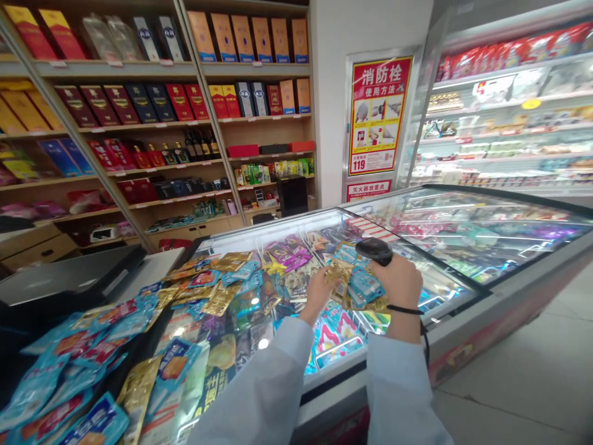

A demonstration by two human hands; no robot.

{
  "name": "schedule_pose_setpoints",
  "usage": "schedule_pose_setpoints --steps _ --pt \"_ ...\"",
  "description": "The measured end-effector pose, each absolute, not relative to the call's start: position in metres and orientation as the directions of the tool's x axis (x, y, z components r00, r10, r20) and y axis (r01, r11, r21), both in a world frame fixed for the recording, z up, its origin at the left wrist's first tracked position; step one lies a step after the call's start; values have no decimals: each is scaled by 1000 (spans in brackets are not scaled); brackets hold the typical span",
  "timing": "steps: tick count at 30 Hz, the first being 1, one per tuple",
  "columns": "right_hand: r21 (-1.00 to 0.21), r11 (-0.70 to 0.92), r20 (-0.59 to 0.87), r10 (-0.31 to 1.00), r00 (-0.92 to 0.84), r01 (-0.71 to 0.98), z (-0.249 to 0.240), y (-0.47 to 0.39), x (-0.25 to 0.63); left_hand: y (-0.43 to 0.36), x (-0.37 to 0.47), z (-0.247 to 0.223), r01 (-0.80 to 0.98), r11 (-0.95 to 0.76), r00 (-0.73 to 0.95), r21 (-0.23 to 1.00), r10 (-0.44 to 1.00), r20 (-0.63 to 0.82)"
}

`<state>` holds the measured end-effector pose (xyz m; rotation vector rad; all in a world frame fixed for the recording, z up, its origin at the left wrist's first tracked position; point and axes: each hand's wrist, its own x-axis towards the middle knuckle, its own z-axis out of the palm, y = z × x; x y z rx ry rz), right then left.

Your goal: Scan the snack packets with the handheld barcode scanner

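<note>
My left hand point(320, 293) is closed on the edge of a bunch of gold and blue snack packets point(364, 285), held over the open part of a chest freezer point(333, 384). On the other side of the bunch, my right hand point(399, 281) is curled round a black rounded device point(374, 250), perhaps a handheld scanner. Its fingers are mostly hidden, so I cannot tell how far it also grips the packets. A black cord loops round the right wrist. Below the hands lie pink and blue ice-cream packs point(334, 334) inside the freezer.
Loose gold and blue packets point(227, 275) lie on the freezer's glass to the left, with more blue packets point(69, 364) nearer me. A sliding glass lid point(445, 247) covers the right side. Shelves of boxes point(162, 102) and a lit display fridge point(509, 123) stand behind.
</note>
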<state>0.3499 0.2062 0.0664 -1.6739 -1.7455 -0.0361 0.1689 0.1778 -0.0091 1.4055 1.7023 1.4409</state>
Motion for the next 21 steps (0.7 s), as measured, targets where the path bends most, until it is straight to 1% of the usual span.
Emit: schedule_pose_setpoints --steps 6,9,12,14,19,20,21 --pt "-381 96 548 825 141 920 47 224 387 176 178 -8 546 -100 -319 832 893 316" --pt "-394 116 581 800 149 912 36 229 391 174 175 -13 605 -108 -275 789 902 334" --pt "-407 135 589 795 147 903 31 231 389 172 174 -14 622 -119 -233 774 915 328" --pt "-412 136 566 813 137 901 32 230 387 171 175 -10 612 -124 -239 781 912 332" --pt "-422 58 405 905 131 905 49 219 383 160 156 25 575 -193 -284 795 864 415" --pt "-422 52 391 911 130 905 53 217 381 154 145 34 573 -212 -290 792 852 437" --pt "-430 87 404 909 106 898 58 215 379 145 132 43 575 -223 -300 788 838 456"
